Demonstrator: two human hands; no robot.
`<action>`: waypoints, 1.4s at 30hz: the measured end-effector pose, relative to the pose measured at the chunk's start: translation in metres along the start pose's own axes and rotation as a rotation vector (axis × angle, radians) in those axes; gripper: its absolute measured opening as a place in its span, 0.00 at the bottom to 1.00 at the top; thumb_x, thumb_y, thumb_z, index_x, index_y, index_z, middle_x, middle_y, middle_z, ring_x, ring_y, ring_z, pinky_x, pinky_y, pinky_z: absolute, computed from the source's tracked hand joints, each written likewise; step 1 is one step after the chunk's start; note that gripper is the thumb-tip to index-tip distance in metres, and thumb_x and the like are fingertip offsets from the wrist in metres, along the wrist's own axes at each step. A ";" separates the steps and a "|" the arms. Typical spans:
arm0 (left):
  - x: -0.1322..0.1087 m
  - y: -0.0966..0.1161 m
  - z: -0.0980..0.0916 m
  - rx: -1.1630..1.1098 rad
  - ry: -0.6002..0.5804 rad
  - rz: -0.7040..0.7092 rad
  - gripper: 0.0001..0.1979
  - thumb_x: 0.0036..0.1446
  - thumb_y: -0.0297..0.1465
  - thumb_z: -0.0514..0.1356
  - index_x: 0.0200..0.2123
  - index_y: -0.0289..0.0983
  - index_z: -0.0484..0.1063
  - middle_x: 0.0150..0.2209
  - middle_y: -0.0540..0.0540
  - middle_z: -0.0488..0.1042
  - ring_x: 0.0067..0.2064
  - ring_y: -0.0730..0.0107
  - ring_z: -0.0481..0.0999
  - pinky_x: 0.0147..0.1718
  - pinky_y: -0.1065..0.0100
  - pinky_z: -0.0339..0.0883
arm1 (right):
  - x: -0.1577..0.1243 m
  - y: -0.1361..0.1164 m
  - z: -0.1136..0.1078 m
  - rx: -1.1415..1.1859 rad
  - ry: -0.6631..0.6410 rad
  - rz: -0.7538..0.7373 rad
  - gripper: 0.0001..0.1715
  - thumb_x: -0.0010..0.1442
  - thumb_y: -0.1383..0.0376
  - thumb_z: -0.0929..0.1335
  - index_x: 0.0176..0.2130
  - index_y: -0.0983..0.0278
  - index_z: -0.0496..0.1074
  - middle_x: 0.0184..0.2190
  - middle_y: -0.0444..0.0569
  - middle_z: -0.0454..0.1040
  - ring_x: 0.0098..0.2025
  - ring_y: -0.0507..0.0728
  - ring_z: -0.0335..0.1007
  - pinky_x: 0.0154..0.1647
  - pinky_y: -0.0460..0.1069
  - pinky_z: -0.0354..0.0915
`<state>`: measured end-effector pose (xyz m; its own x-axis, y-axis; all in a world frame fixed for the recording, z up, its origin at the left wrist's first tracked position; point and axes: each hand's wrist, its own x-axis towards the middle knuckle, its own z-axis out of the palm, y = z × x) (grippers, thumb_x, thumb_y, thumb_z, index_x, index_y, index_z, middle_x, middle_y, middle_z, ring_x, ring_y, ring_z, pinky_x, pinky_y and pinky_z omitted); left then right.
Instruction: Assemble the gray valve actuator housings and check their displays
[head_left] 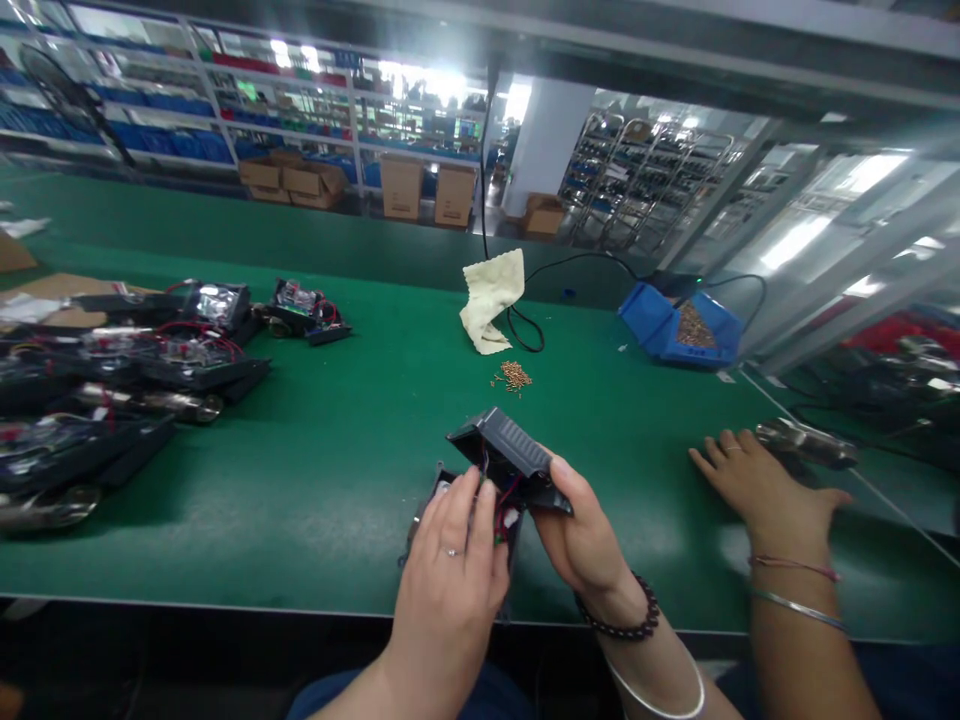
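Observation:
My right hand (585, 525) grips a black plastic housing cover (506, 440) with ribbed slots, tilted up above the bench. Below it lies the dark lower housing (436, 492), with red wires (510, 490) and small parts inside. The fingers of my left hand (454, 550) are close together and reach in between the two halves, by the wires. What the fingertips pinch, if anything, is hidden. A small heap of brass-coloured screws (514, 375) lies beyond the cover.
Opened black units (187, 350) with wiring crowd the left of the green bench (315, 510). A crumpled yellow cloth (491, 300) and a blue bin (664, 325) of screws stand farther back. At the right, a co-worker's hand (757, 485) rests beside a metal cylinder (806, 442).

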<state>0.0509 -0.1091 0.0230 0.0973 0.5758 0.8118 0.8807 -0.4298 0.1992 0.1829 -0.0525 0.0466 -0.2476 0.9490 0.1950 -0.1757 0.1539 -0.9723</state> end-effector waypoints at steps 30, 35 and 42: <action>-0.033 -0.021 -0.018 -0.268 0.080 -0.164 0.10 0.61 0.32 0.58 0.45 0.33 0.67 0.42 0.40 0.75 0.50 0.61 0.74 0.54 0.56 0.68 | -0.032 -0.017 0.006 -0.968 -0.178 -0.444 0.28 0.62 0.55 0.62 0.60 0.55 0.60 0.63 0.51 0.55 0.62 0.64 0.56 0.59 0.59 0.60; -0.037 -0.022 -0.015 -0.333 -0.042 -0.423 0.17 0.59 0.35 0.58 0.50 0.34 0.62 0.45 0.38 0.71 0.46 0.60 0.76 0.42 0.60 0.76 | -0.036 -0.010 0.011 -1.033 -0.185 -0.583 0.33 0.59 0.54 0.64 0.61 0.58 0.58 0.63 0.54 0.52 0.60 0.68 0.55 0.56 0.63 0.61; -0.024 -0.019 -0.016 -0.488 -0.096 -0.506 0.22 0.50 0.24 0.60 0.50 0.40 0.64 0.46 0.42 0.71 0.47 0.62 0.76 0.44 0.61 0.75 | -0.037 -0.004 0.012 -1.105 -0.164 -0.747 0.38 0.56 0.55 0.65 0.64 0.59 0.55 0.61 0.56 0.53 0.56 0.70 0.56 0.51 0.65 0.64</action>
<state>0.0245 -0.1255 0.0086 -0.2084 0.8361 0.5075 0.5227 -0.3433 0.7803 0.1809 -0.0917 0.0445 -0.5550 0.5091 0.6579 0.5179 0.8303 -0.2056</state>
